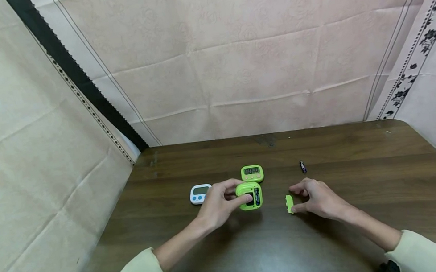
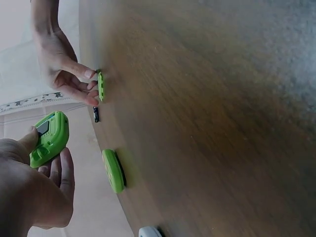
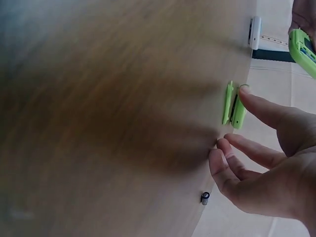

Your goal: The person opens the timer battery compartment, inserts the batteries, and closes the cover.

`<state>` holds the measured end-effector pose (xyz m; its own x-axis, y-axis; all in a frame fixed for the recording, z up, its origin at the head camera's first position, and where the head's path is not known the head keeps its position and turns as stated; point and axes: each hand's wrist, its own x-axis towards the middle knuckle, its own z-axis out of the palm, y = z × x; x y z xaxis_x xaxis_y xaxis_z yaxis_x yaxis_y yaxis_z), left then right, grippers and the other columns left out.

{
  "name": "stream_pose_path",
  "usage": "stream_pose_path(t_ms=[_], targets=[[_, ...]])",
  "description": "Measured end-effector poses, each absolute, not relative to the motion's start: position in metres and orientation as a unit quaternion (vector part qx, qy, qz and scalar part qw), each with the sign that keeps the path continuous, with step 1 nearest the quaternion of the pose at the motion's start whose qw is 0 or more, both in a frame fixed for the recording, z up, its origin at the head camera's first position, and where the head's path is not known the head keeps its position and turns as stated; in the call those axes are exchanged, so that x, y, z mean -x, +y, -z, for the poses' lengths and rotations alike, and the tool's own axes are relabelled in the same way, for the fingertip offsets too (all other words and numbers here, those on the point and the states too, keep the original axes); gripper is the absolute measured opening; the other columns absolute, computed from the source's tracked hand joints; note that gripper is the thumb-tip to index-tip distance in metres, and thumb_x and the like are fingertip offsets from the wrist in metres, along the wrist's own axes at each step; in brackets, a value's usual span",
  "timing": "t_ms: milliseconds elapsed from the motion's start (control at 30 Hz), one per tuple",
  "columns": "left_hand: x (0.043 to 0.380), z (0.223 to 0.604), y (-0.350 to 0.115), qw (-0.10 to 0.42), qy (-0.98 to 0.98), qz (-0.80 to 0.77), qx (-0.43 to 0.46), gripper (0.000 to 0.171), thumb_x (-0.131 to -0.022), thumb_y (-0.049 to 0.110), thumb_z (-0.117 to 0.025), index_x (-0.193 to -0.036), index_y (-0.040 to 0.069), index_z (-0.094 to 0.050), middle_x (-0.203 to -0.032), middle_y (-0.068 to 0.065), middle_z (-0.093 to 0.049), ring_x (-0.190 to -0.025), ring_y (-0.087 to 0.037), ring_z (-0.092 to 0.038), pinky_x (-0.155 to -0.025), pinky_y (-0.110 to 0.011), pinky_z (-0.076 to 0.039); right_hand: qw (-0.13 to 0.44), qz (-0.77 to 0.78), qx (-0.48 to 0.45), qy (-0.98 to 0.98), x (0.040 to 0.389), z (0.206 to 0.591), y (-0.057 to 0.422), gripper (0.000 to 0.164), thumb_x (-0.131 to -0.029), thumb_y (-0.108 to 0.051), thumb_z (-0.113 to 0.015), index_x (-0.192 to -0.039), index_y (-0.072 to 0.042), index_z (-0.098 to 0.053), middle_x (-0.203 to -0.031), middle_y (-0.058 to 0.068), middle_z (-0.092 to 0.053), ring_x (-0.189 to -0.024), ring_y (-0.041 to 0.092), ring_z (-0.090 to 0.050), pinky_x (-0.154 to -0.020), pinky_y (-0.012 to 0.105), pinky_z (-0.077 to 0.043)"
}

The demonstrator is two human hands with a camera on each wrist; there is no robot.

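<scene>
My left hand point(image 1: 219, 205) grips a lime-green digital timer point(image 1: 257, 184), its back turned up and its battery compartment uncovered. A dark battery shows in the compartment beside the thumb. My right hand point(image 1: 318, 198) is low over the table at a small green battery cover point(image 1: 289, 204), thumb and fingers spread apart around it. In the head view the thumb tip overlaps the cover's near end, while the index fingertip is off its far end. In the right wrist view the cover point(image 3: 227, 102) lies between thumb and fingers.
A second green timer point(image 1: 252, 173) lies display up just beyond the held one. Partly behind my left hand is a white timer point(image 1: 198, 194) with blue buttons. A loose dark battery point(image 1: 302, 166) lies beyond my right hand. Cloth hangs behind the wooden table point(image 1: 212, 159).
</scene>
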<state>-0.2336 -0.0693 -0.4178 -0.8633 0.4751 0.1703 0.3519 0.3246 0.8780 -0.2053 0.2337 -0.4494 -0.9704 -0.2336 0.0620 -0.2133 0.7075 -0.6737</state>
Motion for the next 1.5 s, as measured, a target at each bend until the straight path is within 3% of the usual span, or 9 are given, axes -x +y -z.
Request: stream_pose_path(t_ms=[467, 633, 867, 1000, 1167, 1367, 1500], targets=[[0.232, 0.419, -0.070, 0.065, 0.811, -0.521, -0.257, 0.026, -0.095, 0.017, -0.084, -0.119, 0.011, -0.078, -0.102, 0.001, -0.080, -0.092, -0.015, -0.076, -0.078, -0.025, -0.062, -0.021, 0.358, 0.146, 0.922, 0.206, 0.459, 0.231, 0.042, -0.077, -0.015, -0.098, -0.113, -0.002, -0.078, -0.110, 0.006, -0.068, -0.097, 0.023, -0.063, -0.080, 0.036, -0.055], [0.232, 0.420, -0.069, 0.062, 0.814, -0.517, -0.257, 0.025, -0.094, 0.016, -0.084, -0.118, 0.012, -0.078, -0.101, 0.002, -0.080, -0.091, -0.013, -0.076, -0.078, -0.025, -0.062, -0.023, 0.353, 0.154, 0.923, 0.207, 0.460, 0.229, 0.031, -0.079, -0.006, -0.094, -0.104, -0.007, -0.076, -0.107, 0.003, -0.070, -0.093, 0.022, -0.060, -0.079, 0.035, -0.054], [0.232, 0.420, -0.069, 0.058, 0.815, -0.515, -0.260, 0.025, -0.093, 0.016, -0.085, -0.117, 0.012, -0.078, -0.101, 0.003, -0.080, -0.090, -0.009, -0.075, -0.077, -0.025, -0.062, -0.016, 0.335, 0.166, 0.927, 0.210, 0.458, 0.231, 0.045, -0.080, -0.005, -0.093, -0.120, 0.003, -0.075, -0.116, 0.008, -0.071, -0.093, 0.022, -0.060, -0.078, 0.036, -0.054], [0.232, 0.421, -0.070, 0.059, 0.813, -0.518, -0.260, 0.025, -0.093, 0.016, -0.085, -0.117, 0.012, -0.078, -0.100, 0.003, -0.080, -0.089, -0.009, -0.075, -0.077, -0.025, -0.062, -0.011, 0.333, 0.179, 0.926, 0.213, 0.457, 0.234, 0.044, -0.078, -0.008, -0.095, -0.117, 0.001, -0.077, -0.115, 0.007, -0.069, -0.092, 0.021, -0.058, -0.075, 0.031, -0.051], [0.232, 0.421, -0.070, 0.059, 0.812, -0.519, -0.262, 0.025, -0.093, 0.016, -0.085, -0.117, 0.012, -0.078, -0.100, 0.003, -0.080, -0.090, -0.012, -0.076, -0.077, -0.025, -0.062, 0.000, 0.358, 0.187, 0.915, 0.217, 0.455, 0.234, 0.046, -0.073, -0.004, -0.097, -0.111, -0.004, -0.072, -0.102, 0.004, -0.067, -0.086, 0.019, -0.058, -0.072, 0.029, -0.050], [0.232, 0.422, -0.071, 0.061, 0.814, -0.515, -0.261, 0.025, -0.093, 0.016, -0.085, -0.117, 0.012, -0.078, -0.099, 0.003, -0.079, -0.089, -0.011, -0.075, -0.076, -0.025, -0.062, 0.023, 0.461, 0.190, 0.866, 0.217, 0.458, 0.237, 0.031, -0.088, 0.010, -0.080, -0.115, 0.002, -0.068, -0.094, 0.008, -0.069, -0.078, 0.017, -0.065, -0.064, 0.027, -0.055], [0.232, 0.423, -0.071, 0.067, 0.811, -0.519, -0.260, 0.026, -0.093, 0.016, -0.085, -0.117, 0.011, -0.078, -0.100, 0.003, -0.080, -0.089, -0.010, -0.075, -0.077, -0.025, -0.061, 0.039, 0.546, 0.119, 0.828, 0.215, 0.455, 0.235, 0.031, -0.095, 0.007, -0.074, -0.124, 0.006, -0.064, -0.099, 0.013, -0.074, -0.080, 0.020, -0.069, -0.063, 0.031, -0.058]])
